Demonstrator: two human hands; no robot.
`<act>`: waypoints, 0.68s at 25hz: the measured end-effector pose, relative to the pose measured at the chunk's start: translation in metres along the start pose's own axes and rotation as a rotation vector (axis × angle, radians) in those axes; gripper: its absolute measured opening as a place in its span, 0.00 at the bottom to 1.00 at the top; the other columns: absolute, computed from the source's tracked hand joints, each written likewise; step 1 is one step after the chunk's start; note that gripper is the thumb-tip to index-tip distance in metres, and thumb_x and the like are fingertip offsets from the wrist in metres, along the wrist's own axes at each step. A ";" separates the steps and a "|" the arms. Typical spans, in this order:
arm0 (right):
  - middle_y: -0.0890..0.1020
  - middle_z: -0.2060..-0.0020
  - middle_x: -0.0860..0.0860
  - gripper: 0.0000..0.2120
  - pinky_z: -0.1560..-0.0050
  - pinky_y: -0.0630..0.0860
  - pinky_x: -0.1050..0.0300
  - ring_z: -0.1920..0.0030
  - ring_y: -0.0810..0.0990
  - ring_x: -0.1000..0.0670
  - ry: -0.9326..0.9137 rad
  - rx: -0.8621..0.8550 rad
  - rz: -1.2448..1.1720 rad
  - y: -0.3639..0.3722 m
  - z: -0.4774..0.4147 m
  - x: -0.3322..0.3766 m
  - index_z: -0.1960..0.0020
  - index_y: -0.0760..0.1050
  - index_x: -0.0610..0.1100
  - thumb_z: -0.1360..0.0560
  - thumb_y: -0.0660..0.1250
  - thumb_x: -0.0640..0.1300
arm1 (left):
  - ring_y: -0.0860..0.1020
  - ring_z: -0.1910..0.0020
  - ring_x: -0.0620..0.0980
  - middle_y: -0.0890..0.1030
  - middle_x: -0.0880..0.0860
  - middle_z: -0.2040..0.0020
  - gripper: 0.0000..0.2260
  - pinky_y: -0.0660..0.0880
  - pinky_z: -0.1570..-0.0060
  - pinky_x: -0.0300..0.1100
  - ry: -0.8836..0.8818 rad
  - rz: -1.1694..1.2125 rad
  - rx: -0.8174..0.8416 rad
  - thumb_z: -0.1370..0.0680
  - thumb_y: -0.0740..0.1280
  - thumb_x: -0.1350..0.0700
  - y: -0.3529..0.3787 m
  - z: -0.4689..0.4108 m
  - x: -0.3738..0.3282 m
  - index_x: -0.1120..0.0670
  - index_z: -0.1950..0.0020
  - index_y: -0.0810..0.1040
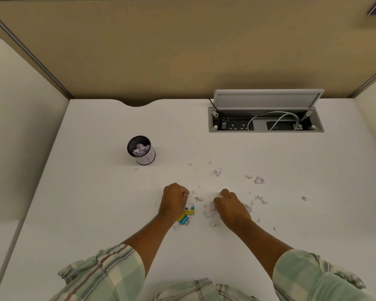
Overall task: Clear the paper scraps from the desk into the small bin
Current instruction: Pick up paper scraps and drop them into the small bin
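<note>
One bin [142, 150], marked "B", holds crumpled paper. Right of it, dozens of scraps [259, 180] litter the surface [96, 203]. Both hands' [174, 199] [230, 206] fingers curl around scraps.

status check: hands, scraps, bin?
Left hand and right hand curled over scraps, grip unclear. Bin upright far-left, crumpled paper inside. Path clear.

Bin [142, 150] on desk [96, 192] behind-left of scraps [216, 172], socket box [266, 120] behind-right
</note>
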State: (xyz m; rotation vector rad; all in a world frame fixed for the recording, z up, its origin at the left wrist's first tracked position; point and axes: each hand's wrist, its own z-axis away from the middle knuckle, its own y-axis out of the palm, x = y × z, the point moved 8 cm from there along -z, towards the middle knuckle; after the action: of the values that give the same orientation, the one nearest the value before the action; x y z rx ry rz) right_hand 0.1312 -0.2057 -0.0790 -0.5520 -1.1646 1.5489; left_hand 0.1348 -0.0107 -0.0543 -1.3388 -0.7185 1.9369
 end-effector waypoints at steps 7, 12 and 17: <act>0.84 0.66 0.46 0.03 0.63 0.77 0.57 0.65 0.81 0.47 0.415 -0.115 -0.969 -0.019 -0.007 -0.023 0.60 0.84 0.38 0.30 0.77 0.38 | 0.74 0.67 0.46 0.77 0.50 0.68 0.11 0.74 0.58 0.37 -0.196 0.267 -0.175 0.27 0.71 0.65 -0.044 0.015 0.043 0.50 0.64 0.85; 0.84 0.65 0.42 0.07 0.64 0.80 0.51 0.68 0.81 0.43 0.446 -0.078 -1.554 -0.050 -0.018 0.022 0.56 0.83 0.33 0.31 0.79 0.34 | 0.85 0.58 0.47 0.88 0.50 0.58 0.05 0.83 0.51 0.43 -0.343 0.459 -0.272 0.27 0.74 0.63 -0.076 0.025 0.087 0.55 0.57 0.89; 0.85 0.62 0.40 0.08 0.61 0.80 0.47 0.66 0.79 0.41 0.279 -0.102 -1.520 -0.100 -0.052 0.076 0.55 0.83 0.31 0.30 0.78 0.34 | 0.86 0.59 0.46 0.87 0.45 0.61 0.06 0.84 0.50 0.48 -0.389 0.507 -0.308 0.28 0.74 0.62 -0.091 0.035 0.110 0.52 0.60 0.88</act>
State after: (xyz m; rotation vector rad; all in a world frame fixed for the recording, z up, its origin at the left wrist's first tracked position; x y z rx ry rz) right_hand 0.1965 -0.1206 0.0041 0.1321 -0.9823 0.0973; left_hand 0.0933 0.1292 -0.0376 -1.4409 -0.9616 2.6238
